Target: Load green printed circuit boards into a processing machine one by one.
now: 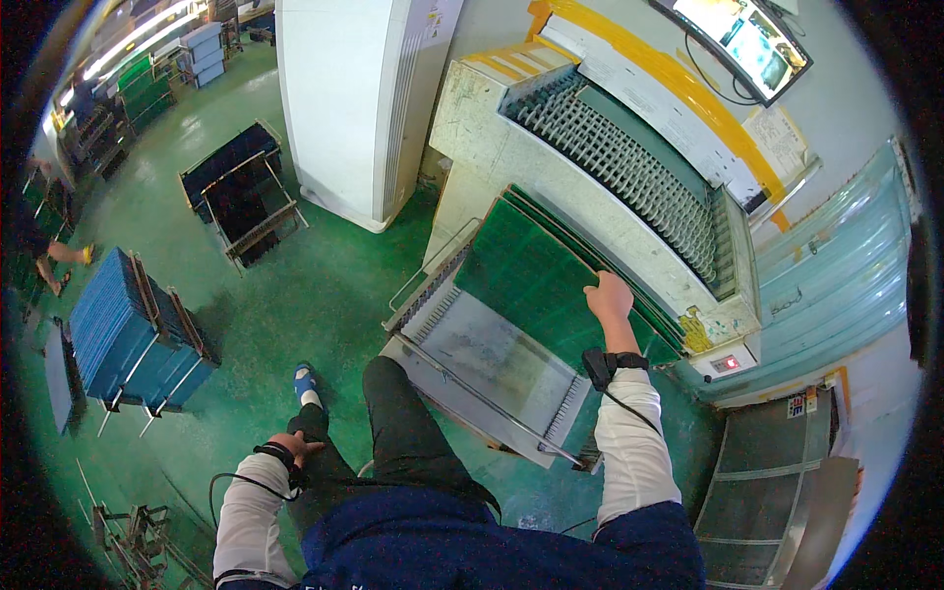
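In front of me to the right, a wire-sided rack (506,359) with a pale base and toothed edges holds several green panels (526,270), which look like circuit boards, standing at a tilt. My right hand (612,299) is closed on the upper edge of the front panel. A dark band circles that wrist, and a cable runs from it. My left hand (298,447) rests on my left thigh with its fingers stretched out and nothing held. It also wears a dark wrist band with a cable.
Behind the rack stands a pale machine (600,216) with rows of rollers. A tall white cabinet (339,108) is left of it. On the green floor are a rack of blue panels (123,329), a dark rack (251,197) and metal frames (143,536). Another person's leg (59,261) shows far left.
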The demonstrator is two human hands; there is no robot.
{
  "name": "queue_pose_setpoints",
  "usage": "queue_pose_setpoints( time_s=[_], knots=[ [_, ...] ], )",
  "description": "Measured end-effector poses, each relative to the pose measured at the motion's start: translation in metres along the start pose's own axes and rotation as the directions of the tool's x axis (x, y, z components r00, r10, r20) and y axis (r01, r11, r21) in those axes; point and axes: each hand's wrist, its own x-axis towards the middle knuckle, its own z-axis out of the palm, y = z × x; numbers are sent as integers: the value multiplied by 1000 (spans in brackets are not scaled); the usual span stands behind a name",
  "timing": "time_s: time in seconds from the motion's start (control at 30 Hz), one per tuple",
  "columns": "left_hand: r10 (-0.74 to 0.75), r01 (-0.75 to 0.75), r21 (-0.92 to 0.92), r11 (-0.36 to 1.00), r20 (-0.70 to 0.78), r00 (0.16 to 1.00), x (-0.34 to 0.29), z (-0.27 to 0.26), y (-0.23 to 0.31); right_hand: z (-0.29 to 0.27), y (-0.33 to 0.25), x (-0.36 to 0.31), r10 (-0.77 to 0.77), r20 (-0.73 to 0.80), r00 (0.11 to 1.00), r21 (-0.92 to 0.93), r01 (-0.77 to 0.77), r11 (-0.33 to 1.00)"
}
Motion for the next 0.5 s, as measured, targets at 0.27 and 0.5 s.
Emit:
queue_pose_setpoints(
  time_s=[0.27, 0.5],
  knots=[
    [-32, 35, 34, 999, -74, 997, 28, 25, -19, 7, 0, 3, -44, -99, 994, -1, 45, 999],
    [-52, 56, 46, 997, -66, 996, 7, 13, -5, 8, 3, 2, -46, -112, 993, -6, 46, 999]
  ],
)
